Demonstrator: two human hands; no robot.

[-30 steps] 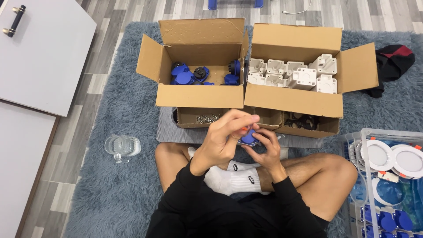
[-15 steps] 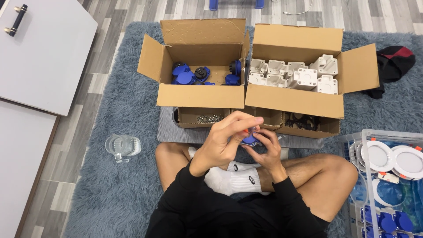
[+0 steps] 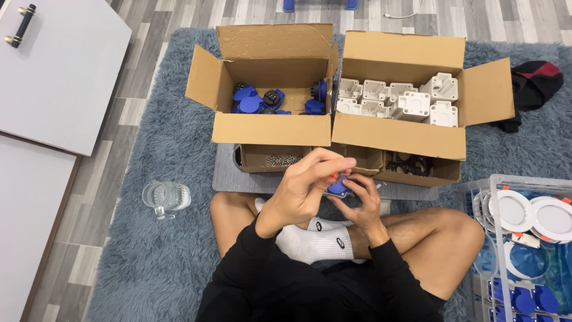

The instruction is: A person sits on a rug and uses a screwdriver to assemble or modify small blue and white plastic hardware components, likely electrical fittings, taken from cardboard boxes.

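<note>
I sit cross-legged on a grey-blue shaggy rug. My left hand (image 3: 304, 188) and my right hand (image 3: 361, 203) are closed together around a small blue plastic part (image 3: 339, 188) held above my lap. My left fingers cover its top, so most of it is hidden. Just ahead stand two open cardboard boxes: the left box (image 3: 271, 128) holds several blue and black parts, the right box (image 3: 398, 137) holds several white plastic housings (image 3: 411, 101).
A low tray of small screws (image 3: 283, 160) and another with dark rings (image 3: 411, 164) sit under the boxes. A clear glass (image 3: 165, 197) stands on the rug at left. A clear crate (image 3: 527, 238) with round white discs and blue parts is at right. White panels lie far left.
My hands have stayed in the same spot; my left fingers have shifted slightly over the blue part. Nothing else has moved.
</note>
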